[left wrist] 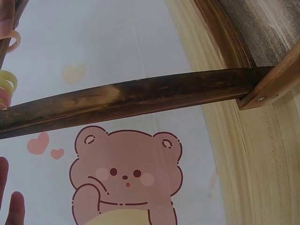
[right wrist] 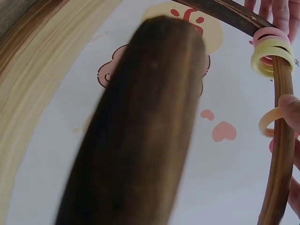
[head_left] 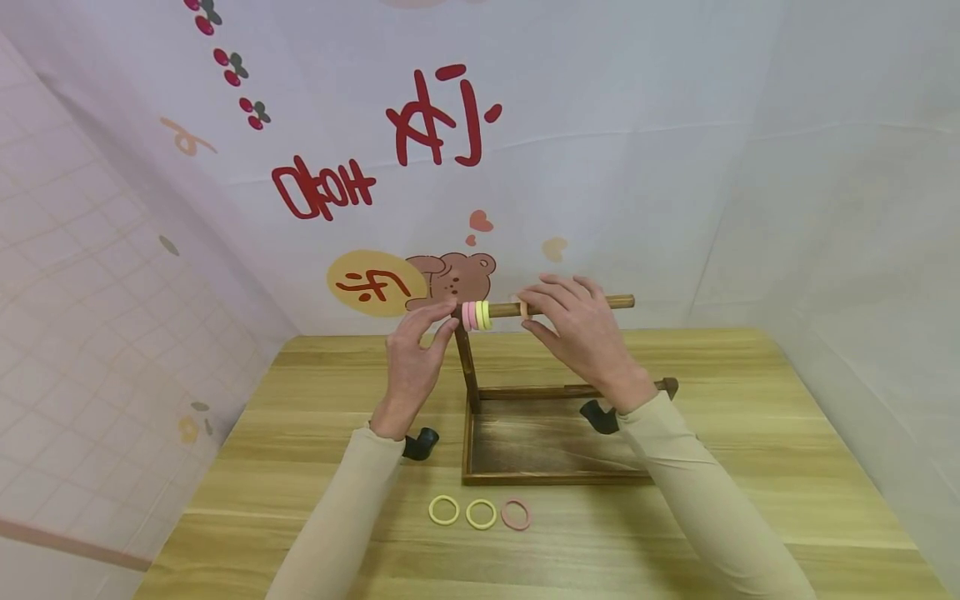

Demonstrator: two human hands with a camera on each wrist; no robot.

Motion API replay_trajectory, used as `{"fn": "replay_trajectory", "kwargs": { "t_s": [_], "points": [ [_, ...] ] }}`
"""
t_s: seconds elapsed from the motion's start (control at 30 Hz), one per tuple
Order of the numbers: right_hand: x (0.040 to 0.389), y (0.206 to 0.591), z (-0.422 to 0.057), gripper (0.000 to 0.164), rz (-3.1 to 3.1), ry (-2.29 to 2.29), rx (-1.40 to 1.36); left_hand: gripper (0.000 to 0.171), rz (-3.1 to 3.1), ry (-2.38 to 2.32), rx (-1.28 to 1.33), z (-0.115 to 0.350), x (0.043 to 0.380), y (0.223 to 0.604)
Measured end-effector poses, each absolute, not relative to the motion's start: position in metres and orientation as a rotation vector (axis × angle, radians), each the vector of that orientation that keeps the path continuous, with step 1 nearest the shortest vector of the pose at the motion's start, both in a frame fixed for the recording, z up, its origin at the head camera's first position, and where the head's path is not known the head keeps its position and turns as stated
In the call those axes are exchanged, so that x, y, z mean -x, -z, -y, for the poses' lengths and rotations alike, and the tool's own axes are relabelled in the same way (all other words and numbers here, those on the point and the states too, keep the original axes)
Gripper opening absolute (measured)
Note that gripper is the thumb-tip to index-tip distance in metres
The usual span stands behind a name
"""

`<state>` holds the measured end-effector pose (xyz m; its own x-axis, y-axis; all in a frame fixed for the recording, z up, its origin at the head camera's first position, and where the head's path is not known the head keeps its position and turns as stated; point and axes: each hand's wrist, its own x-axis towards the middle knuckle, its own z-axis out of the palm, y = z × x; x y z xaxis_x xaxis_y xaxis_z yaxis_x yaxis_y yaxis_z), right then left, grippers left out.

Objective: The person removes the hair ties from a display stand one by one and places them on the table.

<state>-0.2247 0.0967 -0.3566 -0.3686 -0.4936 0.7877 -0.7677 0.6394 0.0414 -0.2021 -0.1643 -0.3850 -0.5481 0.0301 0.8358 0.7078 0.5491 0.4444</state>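
Orange is the ring (head_left: 524, 310) in my right grip (head_left: 579, 327): I pinch it by its rim between thumb and fingertips, and it sits around the wooden rod (head_left: 620, 302), well above the bench (head_left: 337, 433). I judge it light, fairly stiff, a little slippery and hard to break; the outer rim is the place to take hold, and as its hole looks wider than the rod, it should slide easily if held square. My left grip (head_left: 415, 360) holds nothing, thumb and fingers parted beside the rod's left end; whether a fingertip touches the wood, I can't tell. Next to it, two pink rings (head_left: 468, 316) and two yellow rings (head_left: 483, 315) hang around the rod, side by side. Beneath, the tray (head_left: 555, 479) stands mid-bench, nearer the far edge. Two loose yellow rings (head_left: 467, 514) and a loose pink ring (head_left: 503, 515) lie flat toward the near edge, which is cut off. My right sleeve (head_left: 697, 475) hides the tray's right front corner, a blurred wooden post (right wrist: 140, 131) blocks much of the right wrist view, and the left wrist view catches only slivers of the rings.
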Motion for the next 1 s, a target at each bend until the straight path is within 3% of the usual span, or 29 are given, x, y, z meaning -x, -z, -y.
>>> {"fn": "replay_trajectory", "kwargs": {
  "t_s": [1.0],
  "points": [
    [0.224, 0.356, -0.108, 0.045, 2.047, -0.452, -0.973, 0.023, 1.945, 1.048, 0.586, 0.162, 0.202, 0.384]
  ]
}}
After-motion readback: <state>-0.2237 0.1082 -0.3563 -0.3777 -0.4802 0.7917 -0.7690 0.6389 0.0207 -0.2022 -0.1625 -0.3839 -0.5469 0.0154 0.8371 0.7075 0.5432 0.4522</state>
